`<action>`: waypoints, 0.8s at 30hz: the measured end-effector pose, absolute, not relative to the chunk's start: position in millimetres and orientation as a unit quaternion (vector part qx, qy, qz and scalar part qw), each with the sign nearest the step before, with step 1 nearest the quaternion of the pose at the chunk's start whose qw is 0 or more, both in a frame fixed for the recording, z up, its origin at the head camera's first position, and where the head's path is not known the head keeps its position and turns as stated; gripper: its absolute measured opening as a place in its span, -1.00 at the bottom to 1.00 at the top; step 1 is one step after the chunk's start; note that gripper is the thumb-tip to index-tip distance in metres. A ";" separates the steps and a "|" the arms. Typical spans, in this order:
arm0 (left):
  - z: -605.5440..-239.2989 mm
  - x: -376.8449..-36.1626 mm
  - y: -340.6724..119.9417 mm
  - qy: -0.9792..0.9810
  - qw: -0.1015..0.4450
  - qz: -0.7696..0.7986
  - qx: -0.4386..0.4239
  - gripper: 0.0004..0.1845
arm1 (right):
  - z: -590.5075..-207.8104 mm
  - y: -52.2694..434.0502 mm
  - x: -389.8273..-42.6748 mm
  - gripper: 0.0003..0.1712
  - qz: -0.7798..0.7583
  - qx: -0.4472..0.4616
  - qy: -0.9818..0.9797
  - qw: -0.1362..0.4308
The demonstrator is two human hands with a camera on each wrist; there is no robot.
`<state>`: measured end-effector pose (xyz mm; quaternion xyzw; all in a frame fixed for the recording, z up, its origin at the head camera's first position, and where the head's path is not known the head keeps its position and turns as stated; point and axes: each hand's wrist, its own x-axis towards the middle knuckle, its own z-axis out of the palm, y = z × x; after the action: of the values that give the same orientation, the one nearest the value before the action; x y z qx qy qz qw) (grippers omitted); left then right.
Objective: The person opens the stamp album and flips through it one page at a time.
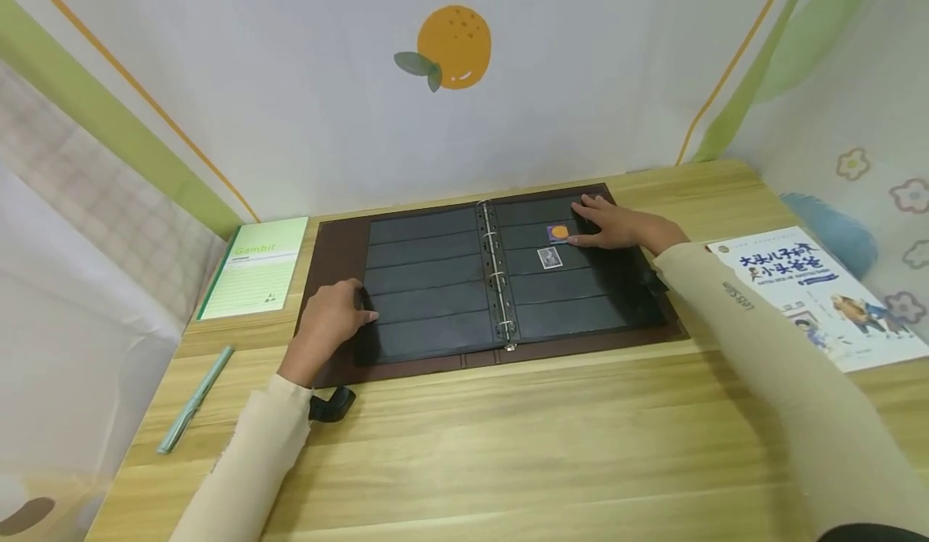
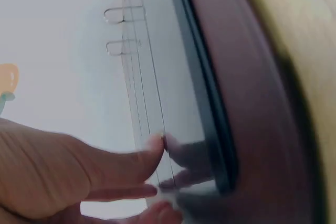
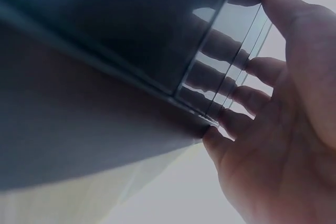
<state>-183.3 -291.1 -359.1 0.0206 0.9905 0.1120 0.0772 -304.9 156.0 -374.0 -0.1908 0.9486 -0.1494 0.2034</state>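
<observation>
An open ring binder album (image 1: 435, 284) lies flat on the wooden counter (image 1: 508, 445), its brown cover showing as a thin border all round the dark pocket pages. Every place below is given from this album.

The left hand (image 1: 330, 320) rests on the album's left page near its lower outer corner, thumb and fingers bent over the page edge; the left wrist view shows the fingertips (image 2: 157, 142) touching the glossy sheet beside the cover's rim. The right hand (image 1: 613, 223) lies flat on the right page near the album's far right corner, fingers straight and slightly spread, pressing the clear pockets (image 3: 231, 51). Just left of those fingers sit 2 stamps: an orange one (image 1: 557, 233) and, directly nearer the person, a grey one (image 1: 549, 258).

Left of the album, almost touching its cover, lies a green notepad (image 1: 254, 268); further left and nearer, a pale green pen (image 1: 194, 401). Right of the album, apart from it, lies a picture book (image 1: 820, 296). In front of the album, bare counter runs to the near edge.
</observation>
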 end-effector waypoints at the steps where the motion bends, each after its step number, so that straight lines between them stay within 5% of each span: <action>1: -359.8 -182.1 -287.8 0.992 0.064 0.107 0.023 -0.33 | -374.3 156.6 -304.6 -0.01 -0.149 -0.190 0.949 0.201; 6: -364.0 -174.9 -254.8 0.994 0.029 0.080 0.066 -0.32 | -377.3 160.3 -302.6 -0.01 -0.135 -0.198 0.955 0.175; 17: -374.2 -172.0 -198.0 0.971 0.157 0.108 0.147 -0.07 | -366.0 176.9 -315.4 0.36 -0.109 -0.136 0.972 0.156; 24: -377.9 -171.4 -198.3 0.971 0.165 0.105 0.134 -0.05 | -367.2 177.7 -321.1 0.29 -0.117 -0.126 0.968 0.184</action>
<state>-171.4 -198.3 -377.9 0.1341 0.9714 0.1055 0.1654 -321.1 177.7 -367.2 -0.1265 0.9677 -0.1167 0.1842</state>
